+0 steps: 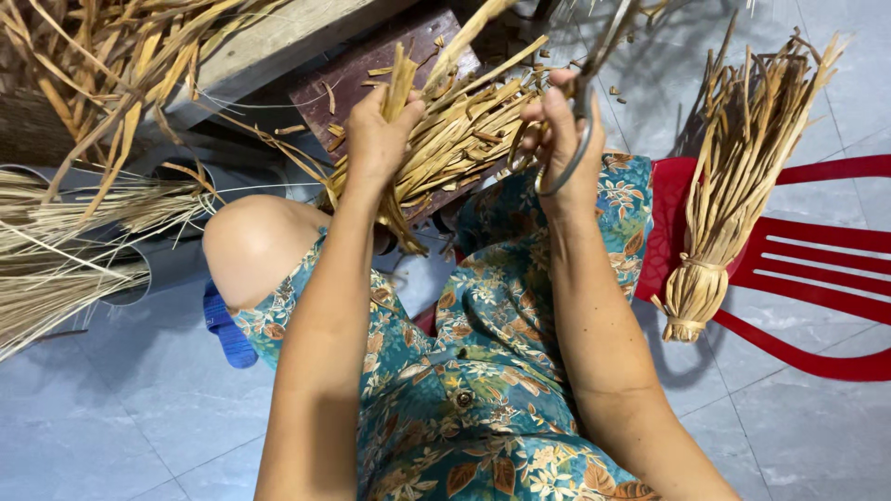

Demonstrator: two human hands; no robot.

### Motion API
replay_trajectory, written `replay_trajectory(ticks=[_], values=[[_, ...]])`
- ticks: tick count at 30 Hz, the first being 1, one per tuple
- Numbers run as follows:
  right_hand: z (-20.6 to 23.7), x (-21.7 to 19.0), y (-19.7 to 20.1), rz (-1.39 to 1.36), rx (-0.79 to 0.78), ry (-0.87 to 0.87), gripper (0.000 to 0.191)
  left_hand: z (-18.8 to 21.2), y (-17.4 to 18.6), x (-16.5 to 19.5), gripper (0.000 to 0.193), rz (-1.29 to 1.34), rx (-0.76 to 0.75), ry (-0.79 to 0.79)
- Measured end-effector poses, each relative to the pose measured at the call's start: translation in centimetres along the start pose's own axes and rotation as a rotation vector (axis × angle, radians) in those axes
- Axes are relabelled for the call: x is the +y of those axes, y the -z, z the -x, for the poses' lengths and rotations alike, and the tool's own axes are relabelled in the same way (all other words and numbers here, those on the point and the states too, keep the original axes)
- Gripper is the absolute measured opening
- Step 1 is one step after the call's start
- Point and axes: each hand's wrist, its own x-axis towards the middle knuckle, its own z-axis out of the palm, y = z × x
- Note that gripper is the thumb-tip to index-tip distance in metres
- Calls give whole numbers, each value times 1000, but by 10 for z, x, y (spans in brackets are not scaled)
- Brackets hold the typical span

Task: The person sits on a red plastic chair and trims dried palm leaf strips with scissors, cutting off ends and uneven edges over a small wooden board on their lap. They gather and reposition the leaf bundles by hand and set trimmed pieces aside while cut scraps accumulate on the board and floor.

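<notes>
Dry, straw-coloured strips are lying in loose heaps (65,232) along your left side, spilling over the grey pipes (139,269) on the tiled floor (111,408). Your left hand (376,139) is closing its fingers (399,113) tightly round the bundle of dried strips (459,130), which is resting over your lap, just above the dark wooden block (371,70). Judging from that grip, you are doing well to keep the stalks pinched close to where the blades will meet, so they are not fanning apart. Your right hand (561,139) is holding the metal scissors (580,121), with fingers threaded through the loops; how far the blades are standing apart I cannot tell, since the strips are hiding them. I would be trimming in small bites and keeping the left thumb clear of the blades. Further right, a finished tied bundle (733,186) is leaning on the red plastic chair (817,269), well apart from your hands.
</notes>
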Motion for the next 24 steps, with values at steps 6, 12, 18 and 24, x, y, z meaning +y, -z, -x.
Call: replay_trajectory(ticks=[6, 12, 18, 24], values=[[8, -5, -21, -72, -46, -34, 47, 39, 35, 22, 17, 138, -273, -76], [16, -9, -28, -48, -52, -8, 45, 62, 35, 37, 21, 15, -379, -20], [34, 8, -37, 278, -220, 35, 48, 63, 24, 61, 18, 485, -79, -356], [43, 30, -45, 457, -328, 126, 50, 67, 9, 63, 25, 139, 68, -461]])
